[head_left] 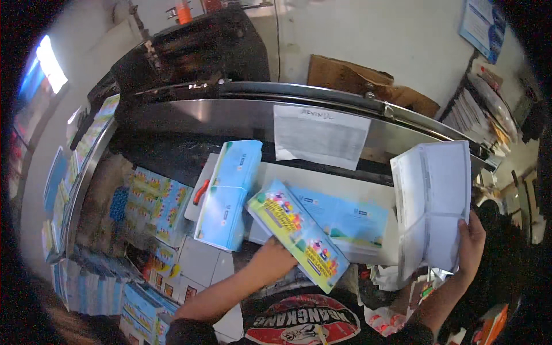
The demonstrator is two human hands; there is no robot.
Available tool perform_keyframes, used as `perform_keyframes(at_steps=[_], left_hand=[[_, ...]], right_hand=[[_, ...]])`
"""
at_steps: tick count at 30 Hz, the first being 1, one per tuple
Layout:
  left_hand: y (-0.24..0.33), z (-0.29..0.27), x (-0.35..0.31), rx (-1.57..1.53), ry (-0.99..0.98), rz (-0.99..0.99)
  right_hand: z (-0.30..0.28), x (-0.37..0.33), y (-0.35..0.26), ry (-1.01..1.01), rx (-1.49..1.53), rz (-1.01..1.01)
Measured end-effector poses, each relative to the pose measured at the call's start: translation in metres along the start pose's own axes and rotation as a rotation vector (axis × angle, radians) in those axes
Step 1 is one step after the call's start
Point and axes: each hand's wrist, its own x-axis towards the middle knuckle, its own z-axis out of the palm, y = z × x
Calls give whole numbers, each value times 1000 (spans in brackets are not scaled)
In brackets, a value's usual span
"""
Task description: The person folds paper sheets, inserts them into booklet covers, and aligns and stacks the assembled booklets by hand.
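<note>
My left hand [271,260] has its fingers under the near edge of a long yellow-green printed booklet strip [296,234] with colourful pictures, gripping it at a slant. Beneath and behind that strip lies a stack of light-blue printed sheets [351,215] on a white board [379,184]. On the right, my right hand [471,241] grips the right edge of a white folded sheet [434,201], which stands partly opened with a crease down it. A thick light-blue stack of booklets [227,195] lies left of the strip, beside a red-handled tool [201,191].
A metal rail [253,89] runs along the back, with a paper notice [321,135] fixed below it. Brown cardboard [351,80] leans behind. Several printed stacks [155,198] lie at left, and more bundles [95,284] sit at lower left. Papers pile up at far right [468,112].
</note>
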Motion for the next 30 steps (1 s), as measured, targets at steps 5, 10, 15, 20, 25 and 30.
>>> perform_keyframes(at_steps=[5,10,15,20,25,30], left_hand=[[6,23,0,-129,160,51],[8,22,7,-625,268,-49],[7,21,-1,-1021,470,-49],[13,24,10,-1246,442,-526],[15,31,17,-1222,390,-551],[18,-4,7,-1258,529,-570]], right_hand=[[21,21,-9,-11,-56,44],[44,34,-38,-47,-60,-29],[79,70,-90,-136,-436,-155],[146,155,-161,171,-501,-661],[268,225,-194,291,-583,-1138],[384,163,-116,-78,-634,-1220]])
